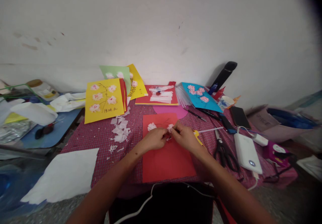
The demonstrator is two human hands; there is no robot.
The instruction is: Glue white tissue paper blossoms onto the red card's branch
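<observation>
A red sheet of paper (167, 162) lies in front of me, with a white tissue flower (151, 126) near its upper left. My left hand (157, 138) is over the middle of the sheet, its fingers pinched together near a second flower (170, 127). My right hand (183, 136) comes in from the other side, thumb and fingertips closed at that flower's edge. The fingertips of both hands nearly meet. Whatever lies between the left fingertips is too small to make out. Torn white tissue pieces (120, 130) are scattered left of the sheet.
Finished flower cards, one yellow (104, 100) and one blue (202, 96), stand at the back. Black scissors (223, 152), a glue gun (197, 136), and a white power bank (248, 153) lie on the right. White paper (66, 173) hangs over the left edge.
</observation>
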